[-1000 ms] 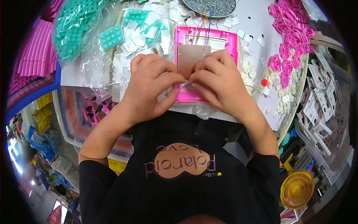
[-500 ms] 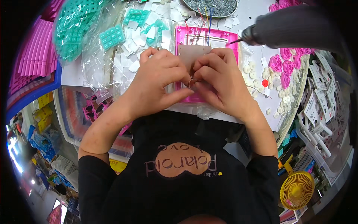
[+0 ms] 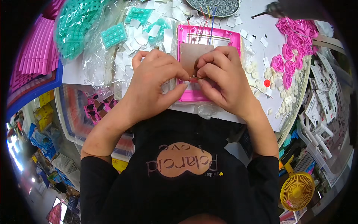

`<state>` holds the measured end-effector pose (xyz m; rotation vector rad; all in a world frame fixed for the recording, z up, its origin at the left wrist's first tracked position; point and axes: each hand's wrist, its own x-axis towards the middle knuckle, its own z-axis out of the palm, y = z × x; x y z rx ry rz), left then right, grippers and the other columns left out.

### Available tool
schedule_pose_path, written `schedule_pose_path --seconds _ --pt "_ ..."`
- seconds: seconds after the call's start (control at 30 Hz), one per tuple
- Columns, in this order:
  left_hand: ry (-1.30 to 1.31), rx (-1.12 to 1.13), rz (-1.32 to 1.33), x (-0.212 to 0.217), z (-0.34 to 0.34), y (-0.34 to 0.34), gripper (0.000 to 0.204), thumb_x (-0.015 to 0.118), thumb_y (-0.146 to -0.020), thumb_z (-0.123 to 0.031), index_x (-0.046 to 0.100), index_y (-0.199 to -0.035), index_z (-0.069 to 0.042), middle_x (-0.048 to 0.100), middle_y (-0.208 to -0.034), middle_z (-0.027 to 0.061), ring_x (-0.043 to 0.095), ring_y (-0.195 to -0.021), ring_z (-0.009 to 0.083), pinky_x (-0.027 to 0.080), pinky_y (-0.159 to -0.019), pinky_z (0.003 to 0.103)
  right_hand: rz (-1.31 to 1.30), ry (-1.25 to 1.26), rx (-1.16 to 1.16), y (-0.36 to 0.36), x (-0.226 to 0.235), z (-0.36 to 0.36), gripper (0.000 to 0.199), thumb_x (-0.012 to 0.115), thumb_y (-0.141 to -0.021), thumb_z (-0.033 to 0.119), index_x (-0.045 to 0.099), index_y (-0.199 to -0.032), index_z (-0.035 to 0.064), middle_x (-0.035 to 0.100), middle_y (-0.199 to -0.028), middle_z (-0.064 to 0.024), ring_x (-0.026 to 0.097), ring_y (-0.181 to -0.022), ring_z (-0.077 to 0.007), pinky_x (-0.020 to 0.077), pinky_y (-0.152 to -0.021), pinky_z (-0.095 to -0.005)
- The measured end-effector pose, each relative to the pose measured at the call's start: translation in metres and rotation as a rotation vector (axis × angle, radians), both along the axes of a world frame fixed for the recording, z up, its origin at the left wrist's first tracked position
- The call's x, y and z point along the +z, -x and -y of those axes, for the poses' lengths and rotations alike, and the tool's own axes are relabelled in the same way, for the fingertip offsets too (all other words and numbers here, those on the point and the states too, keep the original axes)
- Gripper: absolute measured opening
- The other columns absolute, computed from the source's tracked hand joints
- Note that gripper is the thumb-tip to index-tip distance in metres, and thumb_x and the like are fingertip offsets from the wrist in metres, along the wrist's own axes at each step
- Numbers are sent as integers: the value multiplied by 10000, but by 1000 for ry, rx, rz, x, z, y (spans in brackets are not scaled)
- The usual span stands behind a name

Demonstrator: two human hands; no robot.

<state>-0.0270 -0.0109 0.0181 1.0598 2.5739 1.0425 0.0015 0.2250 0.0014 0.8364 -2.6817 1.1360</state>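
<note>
A pink plastic frame with a brown circuit board and thin coloured wires lies on the white table in front of me. My left hand and my right hand meet over the frame's lower half. Both pinch a small thin metal part between their fingertips, just below the board. The fingers hide the frame's lower middle.
Teal keypad pieces and clear bags lie at the upper left, beside stacked pink panels. Pink round parts and small white discs lie to the right. A grey tool hangs at the top right. A yellow fan stands low right.
Both hands moved slightly up the frame and stay pinched together. The grey tool swung in at the upper right and has since drawn back toward the top corner.
</note>
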Motion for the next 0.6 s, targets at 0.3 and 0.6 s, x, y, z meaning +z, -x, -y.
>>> schedule_pose_path --seconds 0.3,0.6 --pt "-56 55 -43 -7 -11 -6 146 724 -774 -77 681 -904 -125 663 -954 -1 567 -981 225 301 -954 402 3 27 -6 -2 -1 2 169 741 -772 85 660 -919 68 625 -1050 -65 518 -1073 -348 478 -917 -420" --pt "-91 104 -102 -16 -12 -7 144 703 -732 -110 653 -858 -159 632 -904 -30 562 -958 210 271 -933 436 -2 41 -22 -2 -1 1 158 733 -775 86 657 -912 67 622 -1043 -66 518 -1066 -348 478 -917 -415"
